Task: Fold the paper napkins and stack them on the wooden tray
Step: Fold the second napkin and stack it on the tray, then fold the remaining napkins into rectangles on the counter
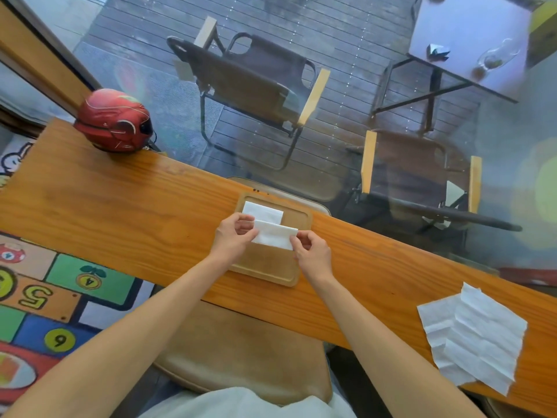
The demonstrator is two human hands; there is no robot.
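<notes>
While both hands grip it, the folded napkin [275,236] sits above the middle of the wooden tray [271,271]; whether it touches the tray surface cannot be told. Left hand [233,236] pinches its left end between thumb and fingers. Right hand [312,251] pinches the lower right corner the same way. A second folded napkin [262,212] lies flat at the far end of the tray, just beyond the held one. Tray rests on a long wooden counter [120,212]. Unfolded, creased napkins [476,336] lie well apart to the right on the counter. A red helmet [114,120] sits at the far left corner.
</notes>
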